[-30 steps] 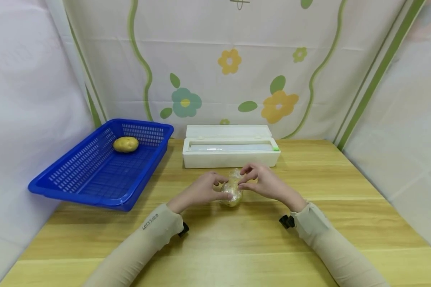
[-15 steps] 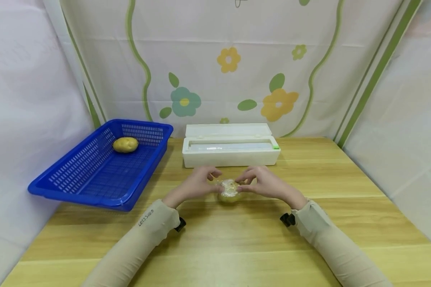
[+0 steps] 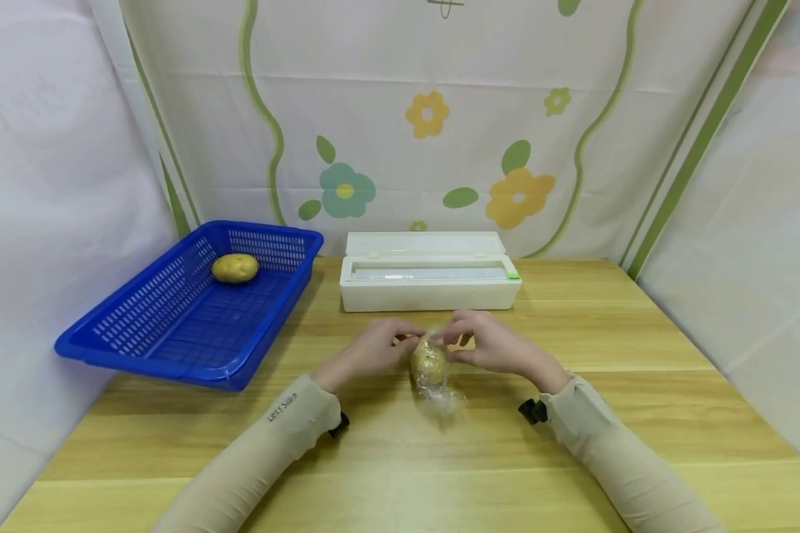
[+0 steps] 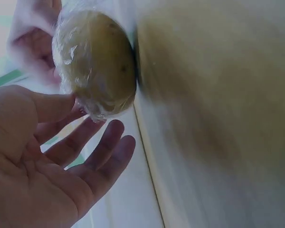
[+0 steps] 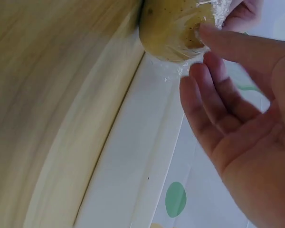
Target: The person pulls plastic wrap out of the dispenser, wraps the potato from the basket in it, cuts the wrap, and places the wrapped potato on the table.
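A potato [image 3: 430,361] wrapped in clear plastic film stands between the two hands on the wooden table, mid-view in the head view. A loose tail of cling film [image 3: 442,400] trails from it toward the person. From the left, the left hand [image 3: 381,346] pinches the wrapped potato at its far end; in the left wrist view its thumb [image 4: 57,107] lies on the film edge while the outer fingers spread away. The right hand [image 3: 483,342] pinches it from the other side, its thumb [image 5: 237,45] pressed on the film in the right wrist view.
Behind the hands stands a long white cling film box [image 3: 430,296] with its lid raised and a roll inside. A blue plastic basket [image 3: 260,355] at the left holds another potato [image 3: 235,268]. A flowered curtain [image 3: 387,111] closes off the back.
The wrapped potato has been turned between the hands; the loose film end, on the far side a second ago, now points toward the person. Basket and box stay put.
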`<move>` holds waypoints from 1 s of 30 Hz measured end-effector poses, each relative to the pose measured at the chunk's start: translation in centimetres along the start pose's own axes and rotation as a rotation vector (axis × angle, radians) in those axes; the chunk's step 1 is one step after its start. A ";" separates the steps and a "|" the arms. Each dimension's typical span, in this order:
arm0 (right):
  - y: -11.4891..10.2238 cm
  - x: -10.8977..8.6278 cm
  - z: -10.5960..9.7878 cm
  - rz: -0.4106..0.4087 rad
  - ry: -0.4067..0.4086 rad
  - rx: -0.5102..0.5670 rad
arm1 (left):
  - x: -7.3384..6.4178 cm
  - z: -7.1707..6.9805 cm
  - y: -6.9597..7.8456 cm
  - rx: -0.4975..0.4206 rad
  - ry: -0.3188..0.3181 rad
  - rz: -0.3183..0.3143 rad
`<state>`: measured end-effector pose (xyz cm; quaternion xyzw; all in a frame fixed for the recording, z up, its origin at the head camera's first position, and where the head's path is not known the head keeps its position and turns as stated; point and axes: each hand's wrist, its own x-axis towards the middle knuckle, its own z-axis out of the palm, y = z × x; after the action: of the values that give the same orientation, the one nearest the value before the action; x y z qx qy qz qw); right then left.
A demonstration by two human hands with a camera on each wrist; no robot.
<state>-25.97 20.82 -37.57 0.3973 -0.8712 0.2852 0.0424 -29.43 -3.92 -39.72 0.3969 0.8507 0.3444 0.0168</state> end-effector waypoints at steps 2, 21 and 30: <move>0.0 0.1 0.1 0.052 0.020 -0.016 | 0.0 0.1 0.0 -0.012 -0.007 0.005; -1.4 -1.2 -0.2 -0.164 0.031 -0.134 | -2.1 -0.2 1.3 0.076 0.042 0.255; -1.5 -2.0 0.5 -0.405 0.069 -0.196 | -4.0 -1.0 1.9 0.269 0.022 0.505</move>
<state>-23.43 21.14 -37.88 0.5481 -0.7952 0.1984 0.1667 -25.73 -6.42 -38.80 0.5912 0.7630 0.2259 -0.1314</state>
